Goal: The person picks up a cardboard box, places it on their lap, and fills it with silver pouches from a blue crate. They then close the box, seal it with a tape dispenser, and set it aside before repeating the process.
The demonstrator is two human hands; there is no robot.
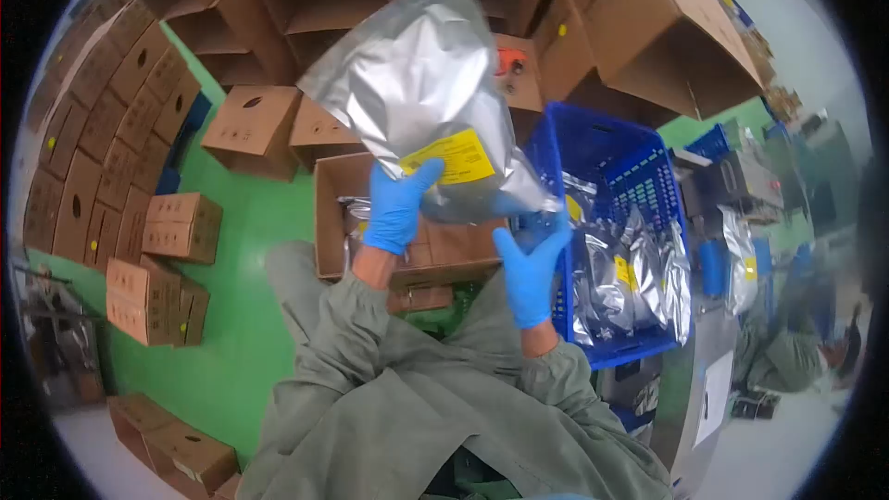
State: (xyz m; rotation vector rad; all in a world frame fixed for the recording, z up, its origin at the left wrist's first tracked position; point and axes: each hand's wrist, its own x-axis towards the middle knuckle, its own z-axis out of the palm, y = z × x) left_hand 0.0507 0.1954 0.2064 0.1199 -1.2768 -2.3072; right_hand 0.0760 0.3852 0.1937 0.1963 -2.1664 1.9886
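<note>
A large silver foil bag (421,83) with a yellow label (454,157) is held up in front of me, tilted, its wide end pointing away. My left hand (396,208), in a blue glove, grips its near left edge with the thumb over the label. My gloved right hand (534,273) is at the bag's lower right corner, thumb spread, fingertips partly hidden by the foil. Under the bag stands an open cardboard box (333,257) with silver packaging inside at its left. Right beside my right hand is a blue plastic crate (553,153) holding several silver bags (609,282).
Stacked cartons (120,143) line the left, with smaller boxes (182,227) on the green floor (250,315). Open cardboard boxes (324,0) stand ahead, and a large carton (667,32) is at upper right. Another person's sleeve (787,361) shows at far right, near a hanging silver bag (738,259).
</note>
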